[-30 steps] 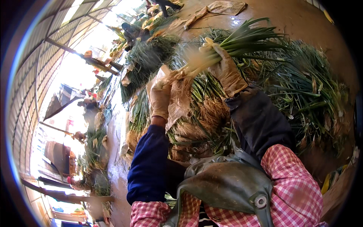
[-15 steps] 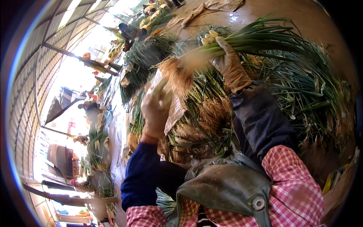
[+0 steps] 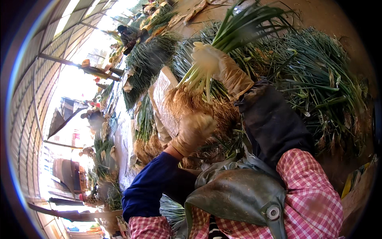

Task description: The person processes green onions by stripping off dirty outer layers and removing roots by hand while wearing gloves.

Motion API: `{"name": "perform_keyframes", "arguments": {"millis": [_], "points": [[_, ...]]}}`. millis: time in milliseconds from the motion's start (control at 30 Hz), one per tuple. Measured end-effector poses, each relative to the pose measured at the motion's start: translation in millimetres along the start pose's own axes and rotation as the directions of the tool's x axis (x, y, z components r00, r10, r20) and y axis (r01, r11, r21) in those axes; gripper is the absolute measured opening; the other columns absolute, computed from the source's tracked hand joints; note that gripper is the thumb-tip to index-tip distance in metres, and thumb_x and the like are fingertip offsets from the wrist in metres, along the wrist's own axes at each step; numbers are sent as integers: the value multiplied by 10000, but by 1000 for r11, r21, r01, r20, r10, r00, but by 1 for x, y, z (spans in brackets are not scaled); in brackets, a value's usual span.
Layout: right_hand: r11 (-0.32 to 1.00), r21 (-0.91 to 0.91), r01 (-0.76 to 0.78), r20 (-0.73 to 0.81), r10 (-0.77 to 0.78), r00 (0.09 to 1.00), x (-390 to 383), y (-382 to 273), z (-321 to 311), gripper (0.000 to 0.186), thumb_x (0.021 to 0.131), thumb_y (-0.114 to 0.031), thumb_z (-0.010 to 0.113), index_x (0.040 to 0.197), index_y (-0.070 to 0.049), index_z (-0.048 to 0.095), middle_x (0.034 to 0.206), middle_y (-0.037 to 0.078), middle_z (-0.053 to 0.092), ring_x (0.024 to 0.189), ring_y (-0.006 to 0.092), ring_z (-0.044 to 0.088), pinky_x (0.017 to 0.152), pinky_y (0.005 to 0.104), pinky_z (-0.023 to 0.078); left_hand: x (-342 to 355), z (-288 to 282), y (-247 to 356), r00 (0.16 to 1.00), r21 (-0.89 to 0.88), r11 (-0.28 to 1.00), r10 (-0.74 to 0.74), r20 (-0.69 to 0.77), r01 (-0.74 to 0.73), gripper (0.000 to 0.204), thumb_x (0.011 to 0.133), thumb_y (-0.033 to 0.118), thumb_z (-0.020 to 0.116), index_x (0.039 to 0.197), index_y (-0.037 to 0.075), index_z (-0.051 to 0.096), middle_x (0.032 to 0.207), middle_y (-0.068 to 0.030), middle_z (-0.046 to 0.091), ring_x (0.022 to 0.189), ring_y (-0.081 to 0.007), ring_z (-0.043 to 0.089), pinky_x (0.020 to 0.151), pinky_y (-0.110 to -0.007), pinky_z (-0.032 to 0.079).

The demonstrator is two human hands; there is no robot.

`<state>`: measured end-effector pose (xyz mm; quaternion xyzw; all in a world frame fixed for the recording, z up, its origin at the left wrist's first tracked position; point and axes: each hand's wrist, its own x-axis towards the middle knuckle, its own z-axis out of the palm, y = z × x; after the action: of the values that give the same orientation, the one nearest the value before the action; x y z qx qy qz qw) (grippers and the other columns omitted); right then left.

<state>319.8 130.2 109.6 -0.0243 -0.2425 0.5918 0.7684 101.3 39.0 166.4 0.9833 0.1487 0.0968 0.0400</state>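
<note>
The right hand (image 3: 223,67) grasps one onion bunch (image 3: 234,36), roots (image 3: 184,101) toward seven o'clock. I cannot tell the grip of the left hand (image 3: 195,133).

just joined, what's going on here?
A person's gloved right hand grips a bunch of green onions, roots pointing down toward the lower left. The gloved left hand is by the root ends; whether it touches them is unclear. A pile of more onions lies beyond and to the right.
</note>
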Motion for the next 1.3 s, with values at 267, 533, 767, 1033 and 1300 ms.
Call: {"name": "perform_keyframes", "arguments": {"millis": [267, 533, 767, 1033, 1300], "points": [[983, 139, 123, -19, -121, 992, 11, -13, 5, 340, 893, -206, 605, 1140, 19, 543, 1015, 128, 612, 961, 216, 619, 853, 336, 546, -70, 14, 11, 917, 301, 933, 69, 392, -198, 196, 796, 187, 553, 978, 150, 614, 787, -32, 565, 641, -166, 526, 489, -318, 419], [981, 147, 124, 16, -127, 992, 4, -5, 1, 380, 931, -201, 551, 1230, 31, 510, 1119, 146, 589, 1077, 236, 555, 986, 399, 440, 9, -53, -17, 857, 389, 806, -259, -446, 446, 250, 812, 225, 679, 1047, 145, 648, 908, -53, 638, 720, -152, 598, 566, -292, 481], [987, 142, 77, -146, -56, 988, 4, 2, 4, 332, 914, -241, 562, 1138, 4, 577, 1024, 126, 629, 918, 234, 621, 861, 351, 509, 30, -55, -57, 966, 435, 886, -53, -252, 162, 249, 842, 297, 613, 1022, 127, 635, 918, -108, 638, 821, -278, 614, 656, -405, 501], [993, 37, 116, -152, -109, 982, 6, 2, 0, 343, 935, -311, 533, 1085, -8, 589, 997, 89, 636, 898, 201, 606, 822, 340, 517, -9, -44, -33, 994, 706, 708, 88, -58, -21, 230, 890, 233, 538, 1086, 139, 612, 924, -27, 636, 739, -155, 588, 537, -338, 450], [937, 323, 133, 71, -164, 984, 13, -35, -14, 297, 897, -256, 606, 1059, -8, 591, 992, 78, 625, 813, 162, 610, 733, 280, 545, -124, 41, -8, 891, 97, 951, -308, 332, 293, 320, 829, 217, 602, 1127, 100, 597, 975, -80, 651, 839, -222, 619, 777, -336, 510]]}}
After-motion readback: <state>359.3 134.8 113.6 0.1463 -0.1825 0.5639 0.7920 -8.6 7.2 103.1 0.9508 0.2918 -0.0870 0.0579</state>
